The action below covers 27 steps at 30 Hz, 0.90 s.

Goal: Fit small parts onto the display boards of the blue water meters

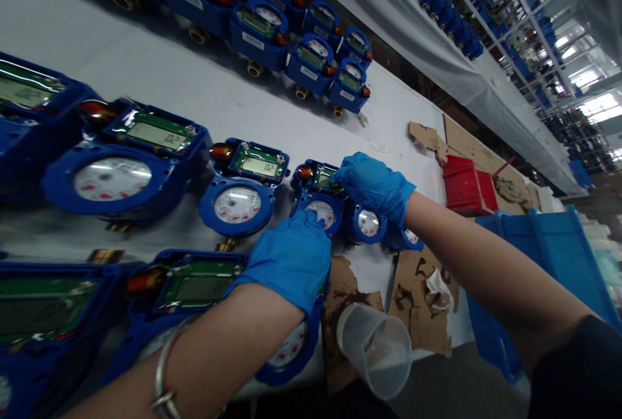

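A blue water meter (323,210) with a round dial and a small display board sits between my hands. My left hand (286,257), in a blue glove, lies over the near side of the meter's dial ring, fingers bent against it. At the right end of the display board (324,177) the gloved fingers of my right hand (372,182) are curled together. Whatever may be between those fingertips is hidden. To the left stands another water meter (238,205), its display lit. Partly under my right arm is a further water meter (367,223).
Several more meters (260,33) stand in rows on the white-covered table (160,59). Toward the right are a red bin (466,186), a blue crate (549,257) and torn cardboard (420,302). A clear plastic cup (376,348) stands at the near edge.
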### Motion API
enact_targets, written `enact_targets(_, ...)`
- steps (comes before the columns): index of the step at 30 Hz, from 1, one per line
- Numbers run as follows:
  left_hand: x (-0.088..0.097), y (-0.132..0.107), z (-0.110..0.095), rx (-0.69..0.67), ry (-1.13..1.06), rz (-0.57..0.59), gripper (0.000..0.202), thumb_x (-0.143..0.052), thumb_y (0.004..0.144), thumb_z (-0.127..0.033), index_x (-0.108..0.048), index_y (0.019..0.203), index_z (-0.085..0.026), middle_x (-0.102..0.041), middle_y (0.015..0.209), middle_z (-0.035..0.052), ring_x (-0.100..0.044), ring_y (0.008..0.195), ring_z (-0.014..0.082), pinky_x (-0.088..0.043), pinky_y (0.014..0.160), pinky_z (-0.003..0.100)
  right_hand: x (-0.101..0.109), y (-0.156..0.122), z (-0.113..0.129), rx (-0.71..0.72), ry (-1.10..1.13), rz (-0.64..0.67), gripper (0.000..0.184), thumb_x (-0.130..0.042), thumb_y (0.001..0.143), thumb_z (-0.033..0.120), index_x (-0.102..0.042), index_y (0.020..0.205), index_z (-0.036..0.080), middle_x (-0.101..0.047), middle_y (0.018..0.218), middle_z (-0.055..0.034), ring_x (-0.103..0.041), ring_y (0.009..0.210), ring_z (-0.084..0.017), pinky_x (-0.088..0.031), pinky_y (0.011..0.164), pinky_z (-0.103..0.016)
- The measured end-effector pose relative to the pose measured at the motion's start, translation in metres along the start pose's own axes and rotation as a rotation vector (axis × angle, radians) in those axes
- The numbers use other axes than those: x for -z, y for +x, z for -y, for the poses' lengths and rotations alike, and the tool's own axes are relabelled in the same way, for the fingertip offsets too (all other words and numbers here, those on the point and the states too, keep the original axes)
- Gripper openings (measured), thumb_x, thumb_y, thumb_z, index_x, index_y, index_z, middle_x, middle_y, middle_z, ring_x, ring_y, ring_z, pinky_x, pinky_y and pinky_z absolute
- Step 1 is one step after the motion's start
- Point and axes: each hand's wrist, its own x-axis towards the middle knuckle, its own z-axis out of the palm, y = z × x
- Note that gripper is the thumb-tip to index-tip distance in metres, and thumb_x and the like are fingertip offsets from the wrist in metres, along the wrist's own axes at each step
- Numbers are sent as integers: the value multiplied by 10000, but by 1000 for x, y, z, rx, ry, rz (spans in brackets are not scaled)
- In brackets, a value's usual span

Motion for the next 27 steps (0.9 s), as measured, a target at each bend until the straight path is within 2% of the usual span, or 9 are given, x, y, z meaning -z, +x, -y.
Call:
enact_targets(8, 1, -3, 1, -12, -10, -14, 505, -263, 1083, -146, -540, 1497, -67, -584, 1421, 195, -611, 1267, 391, -533, 1065, 533, 3, -5, 5, 18, 9, 7, 314, -567, 1015, 219, -746, 1254, 124, -712, 1248, -197, -611, 1066, -256, -435, 834, -335)
enact_targets(13, 1, -4, 0, -25, 11, -27, 524, -274, 1062, -103, -539, 1514, -72, -577, 1438, 202, -611, 1272, 399, -542, 1059, 554, 4, -7, 7, -29, 40, 10, 311, -566, 1010, 223, -741, 1247, 122, -704, 1257, -195, -609, 1022, -238, -439, 818, -328)
enact_targets(20, -2, -2, 1, -25, -17, -48, 505, -276, 1068, -121, -574, 1470, -50, -623, 1344, 223, -641, 1214, 415, -562, 1006, 567, -2, -7, 2, 36, 54, -17, 305, -571, 991, 202, -764, 1219, 137, -720, 1181, -162, -585, 982, -224, -428, 815, -332)
enact_targets(23, -2, -2, 0, -23, -15, -61, 499, -289, 1072, -126, -584, 1469, -66, -614, 1371, 216, -637, 1224, 416, -560, 1013, 574, 5, -15, 2, 22, 54, -27, 315, -588, 972, 167, -769, 1229, 144, -727, 1162, -157, -588, 1016, -231, -424, 824, -333)
enact_targets(27, 3, -5, 0, -30, -29, -53, 491, -283, 1098, -195, -571, 1474, -63, -605, 1383, 214, -623, 1253, 406, -541, 1051, 553, 15, -39, -6, 22, 102, -132, 237, -648, 931, 186, -816, 1097, 166, -756, 1049, -118, -612, 954, -221, -434, 836, -341)
